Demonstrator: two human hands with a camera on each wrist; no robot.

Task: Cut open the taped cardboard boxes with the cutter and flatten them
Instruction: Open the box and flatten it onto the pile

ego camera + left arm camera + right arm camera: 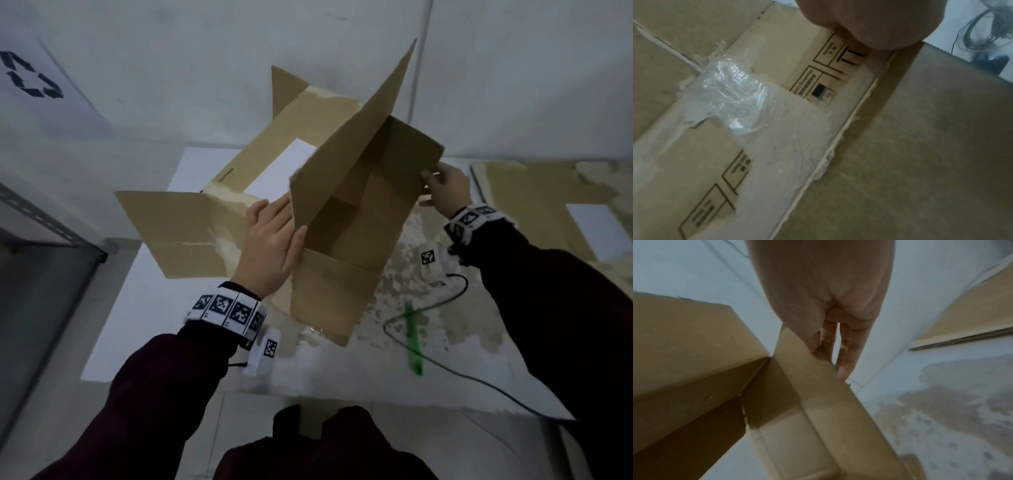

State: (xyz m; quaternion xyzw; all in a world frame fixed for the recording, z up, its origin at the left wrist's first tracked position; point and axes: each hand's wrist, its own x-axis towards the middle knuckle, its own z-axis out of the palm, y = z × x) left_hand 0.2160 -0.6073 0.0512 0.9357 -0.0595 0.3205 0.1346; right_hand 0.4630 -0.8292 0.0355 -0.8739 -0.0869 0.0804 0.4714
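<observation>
A brown cardboard box (346,219) lies on its side on the table with its flaps spread and torn tape along the seams. My left hand (270,243) rests flat, fingers straight, on the box's left wall beside a raised flap. In the left wrist view the palm (869,22) sits over printed handling symbols and crumpled clear tape (731,95). My right hand (445,192) pinches the far right edge of the box panel (807,363) between thumb and fingers. A green cutter (414,339) lies on the table in front of the box.
Flattened cardboard (548,202) with a white label lies at the right. A black cable (442,305) curls across the worn white table (342,373) near the cutter. A grey metal shelf (44,222) stands left, and a white bin with a recycling mark (34,75) at back left.
</observation>
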